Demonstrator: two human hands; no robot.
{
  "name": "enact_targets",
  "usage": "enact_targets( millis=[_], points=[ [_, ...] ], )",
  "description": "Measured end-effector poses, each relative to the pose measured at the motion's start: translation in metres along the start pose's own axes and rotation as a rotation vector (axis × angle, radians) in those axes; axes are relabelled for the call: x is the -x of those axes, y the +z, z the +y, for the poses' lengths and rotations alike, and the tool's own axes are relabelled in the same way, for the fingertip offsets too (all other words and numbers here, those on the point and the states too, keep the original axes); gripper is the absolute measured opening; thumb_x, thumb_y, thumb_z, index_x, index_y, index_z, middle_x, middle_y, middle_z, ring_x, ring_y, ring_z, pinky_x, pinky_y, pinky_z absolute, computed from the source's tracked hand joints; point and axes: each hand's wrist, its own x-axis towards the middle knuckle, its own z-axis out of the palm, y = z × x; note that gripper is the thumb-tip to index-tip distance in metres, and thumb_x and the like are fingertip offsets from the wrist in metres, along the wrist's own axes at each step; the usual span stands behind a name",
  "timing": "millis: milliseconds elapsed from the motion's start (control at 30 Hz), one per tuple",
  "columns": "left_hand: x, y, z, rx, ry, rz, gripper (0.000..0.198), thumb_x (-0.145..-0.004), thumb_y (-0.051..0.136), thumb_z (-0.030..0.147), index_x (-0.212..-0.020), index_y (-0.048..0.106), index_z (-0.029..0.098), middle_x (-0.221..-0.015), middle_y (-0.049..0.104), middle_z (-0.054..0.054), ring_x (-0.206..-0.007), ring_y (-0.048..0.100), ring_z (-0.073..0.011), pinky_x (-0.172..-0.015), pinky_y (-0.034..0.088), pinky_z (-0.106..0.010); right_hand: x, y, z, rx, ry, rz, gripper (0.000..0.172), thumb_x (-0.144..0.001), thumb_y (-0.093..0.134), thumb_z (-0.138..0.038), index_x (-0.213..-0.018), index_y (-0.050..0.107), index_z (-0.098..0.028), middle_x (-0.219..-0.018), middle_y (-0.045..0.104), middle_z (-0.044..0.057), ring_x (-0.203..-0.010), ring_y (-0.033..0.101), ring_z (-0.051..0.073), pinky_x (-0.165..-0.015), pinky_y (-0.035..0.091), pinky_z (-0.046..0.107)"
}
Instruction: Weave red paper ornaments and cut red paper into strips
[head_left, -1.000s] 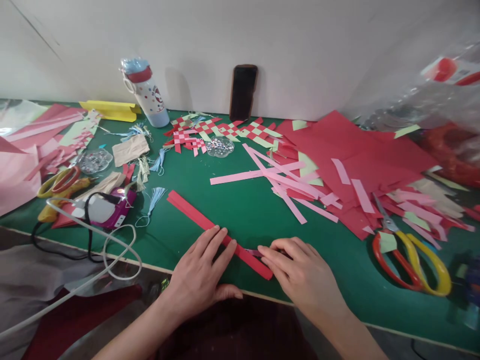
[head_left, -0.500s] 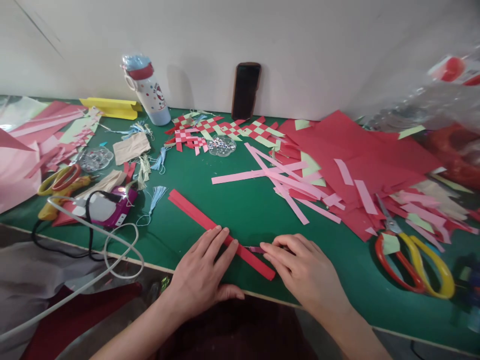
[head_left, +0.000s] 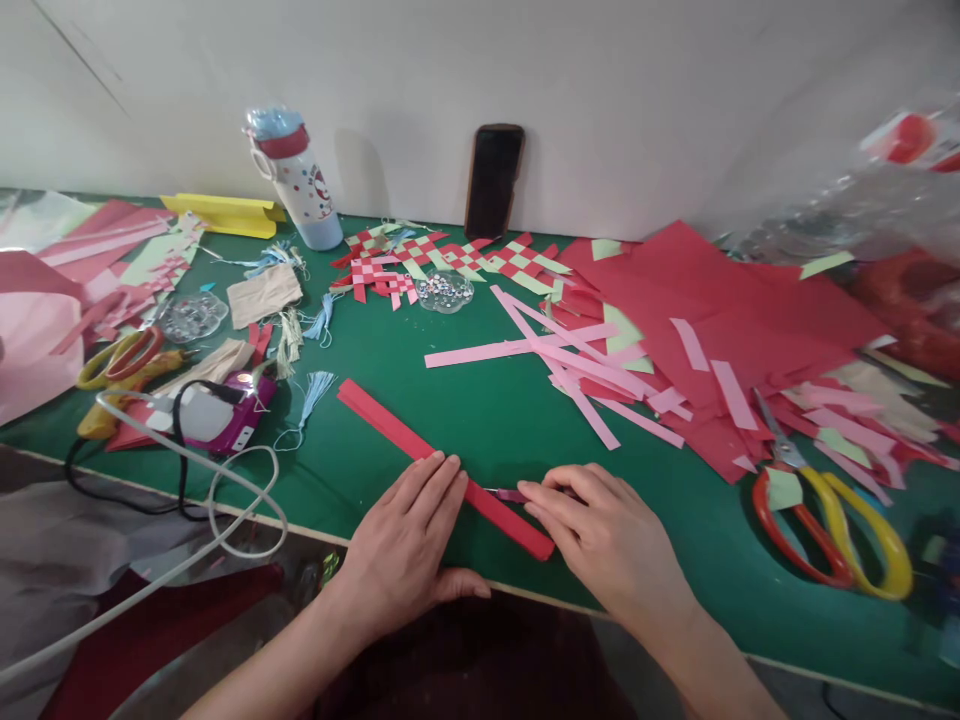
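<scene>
A folded red paper strip (head_left: 514,522) lies slantwise on the green table near its front edge. My left hand (head_left: 409,525) rests flat across the strip's middle, fingers stretched out, thumb near the table edge. To the right, my right hand (head_left: 600,525) is closed in a pinch on a slim purple-handled craft knife (head_left: 510,495). Its thin metal tip points left and reaches the strip's upper edge beside my left fingers. Most of the handle is hidden in my right hand.
Pink strips (head_left: 577,360) and red sheets (head_left: 697,290) pile up at right, beside large scissors (head_left: 817,530). Woven paper pieces (head_left: 450,255), a phone (head_left: 495,180) and a bottle (head_left: 304,185) line the back. A glue gun (head_left: 124,400), cables and a tassel (head_left: 315,395) lie left.
My left index finger has drawn in toward the other fingers, baring more of the strip. My right hand has shifted slightly left with the craft knife.
</scene>
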Motion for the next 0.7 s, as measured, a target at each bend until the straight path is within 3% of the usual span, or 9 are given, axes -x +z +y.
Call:
enact_targets(
  millis=[567,700],
  points=[
    [-0.0018,-0.0012,-0.0006,0.006,0.003,0.029,0.098,-0.078,0.028,0.083,-0.136,0.052,0.007,-0.142,0.054,-0.015,-0.135,0.043,-0.0274,-0.114,0.033,-0.038,-0.0048,0.0013,0.0001,-0.024,0.028,-0.002,0.019,-0.094,0.057,-0.025,-0.101,0.074,-0.025,-0.087,0.067,0.003,-0.078,0.058,0.014,-0.073,0.042,0.03],
    [-0.0016,-0.0043,-0.0035,0.006,-0.036,0.01,0.093,-0.076,0.033,0.084,-0.135,0.054,0.015,-0.144,0.05,-0.017,-0.138,0.04,-0.0336,-0.116,0.028,-0.05,-0.0037,0.0015,-0.0008,-0.031,0.019,0.002,0.019,-0.094,0.057,-0.024,-0.101,0.074,-0.024,-0.086,0.067,0.003,-0.078,0.058,0.014,-0.073,0.041,0.03]
  ],
)
